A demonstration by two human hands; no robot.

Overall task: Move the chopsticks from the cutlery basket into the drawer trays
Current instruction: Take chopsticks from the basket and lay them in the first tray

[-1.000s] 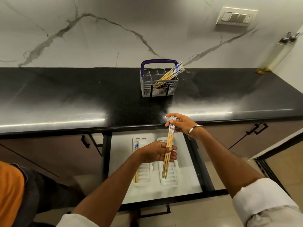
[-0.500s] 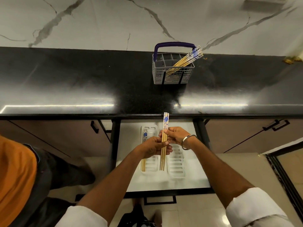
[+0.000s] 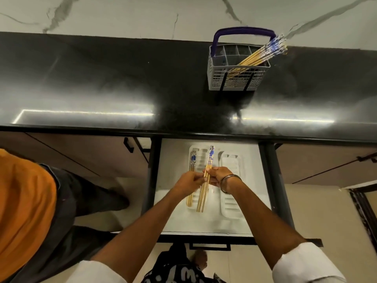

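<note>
Below a white marble-look wall [image 3: 126, 15] veined in grey, a polished black countertop [image 3: 102, 78] runs the width of the kitchen, with bright strips of light reflected along its front edge. Brown cabinet fronts [image 3: 85, 154] with black handles sit beneath it, and pale floor tiles [image 3: 318, 211] show to the right. A white-lined drawer [image 3: 251, 201] stands pulled out under the counter, holding two white ribbed trays side by side: the left tray [image 3: 199, 158] and the right tray [image 3: 231, 209].

Over the drawer, both hands meet on a small bundle of held chopsticks [image 3: 205, 190]. The left hand [image 3: 188, 183] grips the sticks at mid-length with curled fingers, while the right hand [image 3: 217, 176], a metal bangle [image 3: 229, 183] on its wrist, pinches them from the other side. These sticks are pale bamboo with blue-and-white patterned tops, pointing away from the person and lying above the left tray. Another set of chopsticks in the tray [image 3: 191, 176] rests already along that tray's left side.

On the countertop, well apart from the drawer, a grey slotted cutlery basket [image 3: 234, 78] with a purple handle [image 3: 242, 30] holds the basket chopsticks [image 3: 263, 53], which lean to the right out of a rear compartment, patterned ends uppermost.

A person in orange [image 3: 24, 211] stands at the left edge.
</note>
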